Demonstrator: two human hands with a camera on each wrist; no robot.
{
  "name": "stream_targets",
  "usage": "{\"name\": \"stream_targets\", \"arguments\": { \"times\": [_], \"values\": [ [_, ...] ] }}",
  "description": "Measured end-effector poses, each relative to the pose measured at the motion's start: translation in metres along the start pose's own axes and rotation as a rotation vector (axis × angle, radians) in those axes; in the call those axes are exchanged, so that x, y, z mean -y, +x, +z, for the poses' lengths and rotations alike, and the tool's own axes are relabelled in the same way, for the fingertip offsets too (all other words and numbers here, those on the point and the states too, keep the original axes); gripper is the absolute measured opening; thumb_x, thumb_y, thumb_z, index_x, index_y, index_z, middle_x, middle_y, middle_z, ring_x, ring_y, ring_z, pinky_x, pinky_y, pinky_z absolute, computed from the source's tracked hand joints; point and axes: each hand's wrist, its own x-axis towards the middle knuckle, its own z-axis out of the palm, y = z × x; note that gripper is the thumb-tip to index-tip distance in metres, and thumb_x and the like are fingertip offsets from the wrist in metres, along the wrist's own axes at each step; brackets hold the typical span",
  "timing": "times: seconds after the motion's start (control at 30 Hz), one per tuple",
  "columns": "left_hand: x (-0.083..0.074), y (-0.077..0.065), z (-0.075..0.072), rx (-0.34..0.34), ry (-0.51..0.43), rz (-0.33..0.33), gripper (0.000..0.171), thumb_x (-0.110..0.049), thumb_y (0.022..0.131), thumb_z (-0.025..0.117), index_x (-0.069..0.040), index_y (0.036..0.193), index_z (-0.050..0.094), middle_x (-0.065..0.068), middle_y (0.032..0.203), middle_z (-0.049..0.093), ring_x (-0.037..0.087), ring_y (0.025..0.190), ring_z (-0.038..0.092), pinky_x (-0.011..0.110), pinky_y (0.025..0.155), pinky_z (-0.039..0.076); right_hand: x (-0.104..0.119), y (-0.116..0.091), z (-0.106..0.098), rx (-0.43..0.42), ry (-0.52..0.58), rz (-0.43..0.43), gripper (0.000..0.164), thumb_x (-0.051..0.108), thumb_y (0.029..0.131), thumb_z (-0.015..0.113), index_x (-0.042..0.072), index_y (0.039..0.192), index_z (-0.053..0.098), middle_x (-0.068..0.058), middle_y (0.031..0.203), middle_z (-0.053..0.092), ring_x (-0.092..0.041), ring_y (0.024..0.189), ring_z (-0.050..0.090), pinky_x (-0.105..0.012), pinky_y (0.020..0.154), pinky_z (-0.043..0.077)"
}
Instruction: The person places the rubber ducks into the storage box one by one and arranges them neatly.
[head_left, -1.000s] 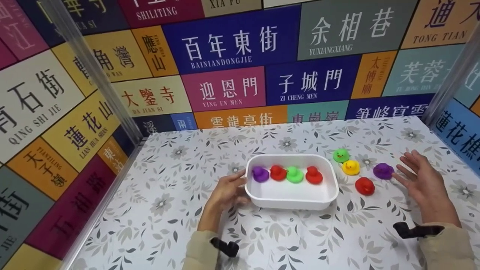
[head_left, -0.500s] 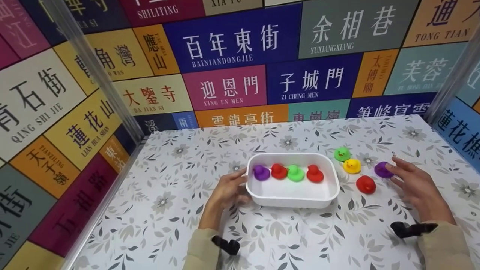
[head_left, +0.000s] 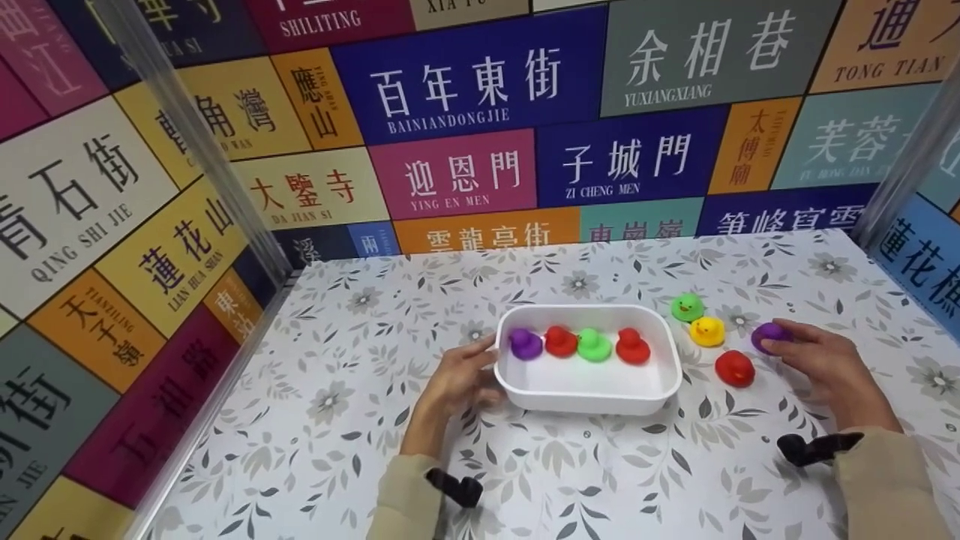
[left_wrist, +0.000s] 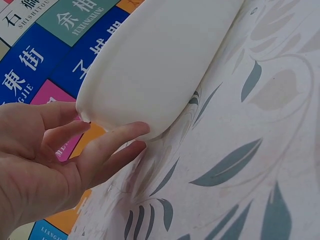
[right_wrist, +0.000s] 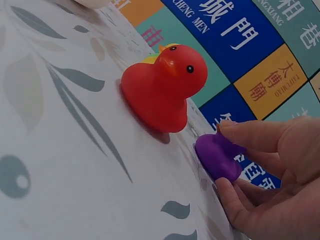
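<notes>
My left hand (head_left: 459, 382) rests at the left end of a white plastic box (head_left: 589, 403), its fingers fairly straight, with fingertips at the rim and low on the end wall (left_wrist: 150, 75). Inside the box stand a purple rubber duck (head_left: 526, 345), two red ducks, one (head_left: 560, 342) left of the other (head_left: 632, 347), and a green duck (head_left: 593, 346) between those two. On the right, my right hand (head_left: 829, 367) pinches another purple rubber duck (right_wrist: 216, 157) between thumb and fingers, close over the table. Nearest to it sits a red duck (right_wrist: 165, 90).
Behind the red duck are a yellow duck (head_left: 707, 331) and a green duck (head_left: 687, 307), side by side on the floral tablecloth (head_left: 360, 465). Patterned panels with large lettering (head_left: 465, 82) rise at the back and sides of the table.
My right hand has moved left onto the purple duck on the table, and its spread fingers have closed round it. The left hand and the box stay in place.
</notes>
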Motion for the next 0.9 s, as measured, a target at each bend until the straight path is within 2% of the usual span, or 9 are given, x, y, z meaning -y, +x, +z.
{"name": "stream_targets", "arguments": {
  "times": [0.2,0.43,0.5,0.53,0.6,0.67,0.77,0.83,0.9],
  "values": [
    [0.001,0.002,0.002,-0.007,-0.004,-0.014,0.048,-0.015,0.099,0.058,-0.015,0.147,0.051,0.023,0.140,0.058,0.027,0.093,0.073,0.022,0.049,0.058,0.003,0.007,0.001,-0.045,-0.061,-0.014,0.092,0.041,0.087,0.077,0.012,0.158,0.026,-0.023,0.163,0.024,-0.039,0.136,0.034,-0.048,0.118,0.042],
    [0.000,0.003,0.002,-0.003,-0.003,-0.006,0.047,-0.015,0.099,0.059,-0.015,0.146,0.052,0.023,0.143,0.056,0.029,0.095,0.072,0.022,0.048,0.058,0.009,0.003,0.002,-0.057,-0.049,-0.004,0.089,0.040,0.087,0.077,0.007,0.156,0.032,-0.023,0.158,0.032,-0.038,0.134,0.038,-0.052,0.122,0.037],
    [0.000,0.003,0.001,-0.002,-0.002,-0.004,0.048,-0.015,0.099,0.059,-0.015,0.146,0.052,0.024,0.141,0.057,0.028,0.093,0.072,0.022,0.048,0.058,0.012,0.001,0.001,-0.050,-0.046,-0.012,0.092,0.042,0.086,0.078,0.006,0.156,0.031,-0.022,0.148,0.042,-0.031,0.127,0.048,-0.042,0.115,0.049],
    [-0.001,0.002,0.001,-0.003,-0.001,-0.005,0.048,-0.015,0.099,0.059,-0.015,0.146,0.052,0.025,0.141,0.057,0.028,0.092,0.072,0.022,0.048,0.058,0.013,0.000,0.000,-0.044,-0.043,-0.019,0.094,0.043,0.084,0.079,0.005,0.156,0.031,-0.020,0.141,0.048,-0.024,0.120,0.055,-0.036,0.108,0.054],
    [-0.001,0.002,0.000,-0.004,0.004,-0.008,0.048,-0.016,0.099,0.059,-0.017,0.146,0.052,0.025,0.140,0.057,0.028,0.090,0.073,0.023,0.048,0.058,0.015,-0.001,0.000,-0.043,-0.047,-0.022,0.099,0.047,0.082,0.080,0.005,0.156,0.031,-0.018,0.139,0.051,-0.020,0.114,0.058,-0.025,0.089,0.061],
    [-0.001,0.002,-0.001,-0.005,0.006,-0.010,0.047,-0.016,0.099,0.059,-0.017,0.146,0.052,0.026,0.140,0.057,0.028,0.089,0.073,0.023,0.048,0.059,0.017,-0.004,-0.001,-0.046,-0.058,-0.027,0.103,0.051,0.080,0.080,0.003,0.156,0.030,-0.016,0.137,0.051,-0.016,0.106,0.059,-0.014,0.073,0.057],
    [-0.001,0.002,-0.001,-0.007,0.010,-0.018,0.047,-0.016,0.099,0.059,-0.019,0.146,0.053,0.025,0.142,0.056,0.028,0.089,0.073,0.023,0.049,0.060,0.022,-0.011,-0.001,-0.042,-0.043,-0.032,0.105,0.054,0.079,0.079,0.002,0.155,0.029,-0.025,0.151,0.038,-0.024,0.113,0.055,-0.015,0.073,0.058],
    [-0.001,0.002,-0.001,-0.009,0.011,-0.020,0.047,-0.016,0.099,0.059,-0.019,0.146,0.053,0.025,0.142,0.056,0.027,0.088,0.073,0.022,0.049,0.059,0.027,-0.016,0.000,-0.014,-0.028,-0.060,0.101,0.054,0.079,0.079,0.003,0.153,0.032,-0.026,0.152,0.035,-0.021,0.110,0.057,-0.017,0.076,0.061],
    [-0.001,0.002,-0.001,-0.011,0.010,-0.022,0.047,-0.016,0.099,0.059,-0.019,0.145,0.053,0.025,0.142,0.056,0.026,0.086,0.073,0.022,0.049,0.059,0.033,-0.021,0.001,0.025,-0.011,-0.087,0.091,0.056,0.078,0.079,0.009,0.146,0.039,-0.026,0.152,0.035,-0.018,0.106,0.059,-0.019,0.079,0.063]
  ]
}}
